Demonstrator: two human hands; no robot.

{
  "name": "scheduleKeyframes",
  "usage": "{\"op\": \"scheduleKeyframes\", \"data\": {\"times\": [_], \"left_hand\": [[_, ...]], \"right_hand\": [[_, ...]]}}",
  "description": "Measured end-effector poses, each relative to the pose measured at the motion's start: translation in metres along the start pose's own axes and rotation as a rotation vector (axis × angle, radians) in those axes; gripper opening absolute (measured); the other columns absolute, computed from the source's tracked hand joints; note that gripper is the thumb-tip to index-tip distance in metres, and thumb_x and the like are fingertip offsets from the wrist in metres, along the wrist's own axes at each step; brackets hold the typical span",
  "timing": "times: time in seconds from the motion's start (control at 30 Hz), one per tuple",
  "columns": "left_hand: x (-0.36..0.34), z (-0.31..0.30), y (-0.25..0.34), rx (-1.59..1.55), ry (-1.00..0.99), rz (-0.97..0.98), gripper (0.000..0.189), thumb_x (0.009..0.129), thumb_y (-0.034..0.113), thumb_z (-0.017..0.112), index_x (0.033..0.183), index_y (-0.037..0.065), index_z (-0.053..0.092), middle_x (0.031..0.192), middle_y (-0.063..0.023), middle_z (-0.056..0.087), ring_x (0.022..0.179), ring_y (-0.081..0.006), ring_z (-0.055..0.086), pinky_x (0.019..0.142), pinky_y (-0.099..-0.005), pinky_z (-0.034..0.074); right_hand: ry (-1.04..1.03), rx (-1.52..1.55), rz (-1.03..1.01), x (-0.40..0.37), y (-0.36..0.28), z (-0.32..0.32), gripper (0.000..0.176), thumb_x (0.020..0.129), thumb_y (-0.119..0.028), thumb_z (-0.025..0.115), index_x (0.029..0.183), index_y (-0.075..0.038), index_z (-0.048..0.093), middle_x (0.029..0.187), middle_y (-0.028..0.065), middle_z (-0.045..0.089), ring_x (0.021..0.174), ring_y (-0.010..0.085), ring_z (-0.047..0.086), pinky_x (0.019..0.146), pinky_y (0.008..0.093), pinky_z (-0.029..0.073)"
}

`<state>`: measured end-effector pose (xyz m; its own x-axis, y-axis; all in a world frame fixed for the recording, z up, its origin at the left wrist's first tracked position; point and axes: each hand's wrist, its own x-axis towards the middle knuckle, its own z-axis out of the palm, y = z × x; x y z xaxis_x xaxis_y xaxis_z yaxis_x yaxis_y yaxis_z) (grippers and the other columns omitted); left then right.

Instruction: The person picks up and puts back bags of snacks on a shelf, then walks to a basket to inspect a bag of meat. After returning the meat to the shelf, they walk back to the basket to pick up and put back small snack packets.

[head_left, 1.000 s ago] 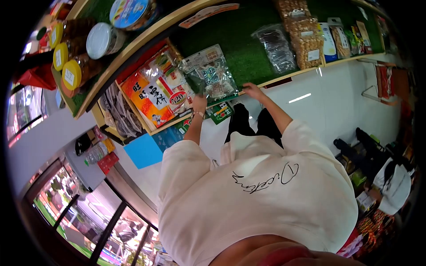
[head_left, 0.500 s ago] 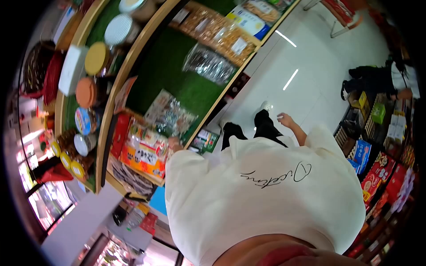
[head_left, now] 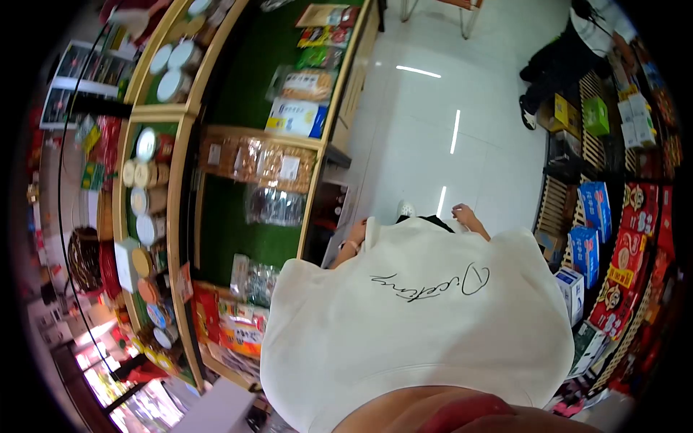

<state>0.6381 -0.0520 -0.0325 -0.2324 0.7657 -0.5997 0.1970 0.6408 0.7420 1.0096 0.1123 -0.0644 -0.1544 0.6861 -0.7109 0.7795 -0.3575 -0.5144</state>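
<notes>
Packets in clear plastic point(head_left: 274, 206) lie left of centre on the green-lined shelf point(head_left: 224, 225), near the left hand point(head_left: 357, 232), whose opening and grip I cannot tell; the right hand point(head_left: 464, 213), right of centre, hangs loosely half-curled, seemingly empty. A careless swing of the left arm could catch the packets and drag them off the shelf.

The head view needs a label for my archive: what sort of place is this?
Probably a small grocery or snack shop: bagged snacks lie on a green-lined shelf, with lidded jars beside it and bright packaged goods across the aisle.
</notes>
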Motion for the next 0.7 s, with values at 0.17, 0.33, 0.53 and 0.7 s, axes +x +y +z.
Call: {"op": "scheduleKeyframes", "data": {"times": [0.17, 0.33, 0.53, 0.7], "left_hand": [[0.098, 0.018, 0.109, -0.046, -0.096, 0.191, 0.031, 0.081, 0.02, 0.051, 0.101, -0.003, 0.057, 0.087, -0.0128, 0.063, 0.077, -0.0201, 0.058, 0.069, -0.0294, 0.045], [0.166, -0.016, 0.107, -0.092, -0.064, 0.045, 0.028, 0.081, 0.018, 0.052, 0.099, -0.003, 0.058, 0.08, -0.0119, 0.062, 0.071, -0.0133, 0.057, 0.064, -0.0256, 0.045], [0.206, -0.072, 0.063, 0.397, -0.107, 0.084, 0.032, 0.079, 0.024, 0.048, 0.091, -0.002, 0.062, 0.093, -0.0209, 0.061, 0.091, -0.0309, 0.059, 0.074, -0.0359, 0.045], [0.281, -0.1, 0.116, 0.387, -0.132, 0.028, 0.031, 0.079, 0.024, 0.048, 0.09, -0.001, 0.063, 0.088, -0.0203, 0.062, 0.087, -0.0295, 0.06, 0.073, -0.0358, 0.045]], "right_hand": [[0.023, 0.23, 0.097, 0.02, -0.005, -0.029, 0.031, 0.077, -0.024, 0.055, 0.103, -0.006, 0.055, 0.078, 0.0083, 0.063, 0.061, 0.0167, 0.057, 0.052, 0.0302, 0.045], [0.044, 0.385, 0.167, 0.035, -0.016, -0.035, 0.028, 0.077, -0.019, 0.055, 0.101, -0.004, 0.054, 0.076, 0.008, 0.061, 0.067, 0.017, 0.057, 0.056, 0.0298, 0.045], [-0.017, 0.385, 0.288, 0.059, -0.04, -0.056, 0.031, 0.074, -0.022, 0.057, 0.097, -0.001, 0.059, 0.074, 0.0115, 0.063, 0.058, 0.0185, 0.059, 0.049, 0.0321, 0.048], [0.183, 0.278, 0.264, 0.143, -0.05, -0.082, 0.032, 0.073, -0.022, 0.056, 0.094, 0.002, 0.059, 0.072, 0.0127, 0.063, 0.06, 0.0203, 0.061, 0.056, 0.0315, 0.05]]}}
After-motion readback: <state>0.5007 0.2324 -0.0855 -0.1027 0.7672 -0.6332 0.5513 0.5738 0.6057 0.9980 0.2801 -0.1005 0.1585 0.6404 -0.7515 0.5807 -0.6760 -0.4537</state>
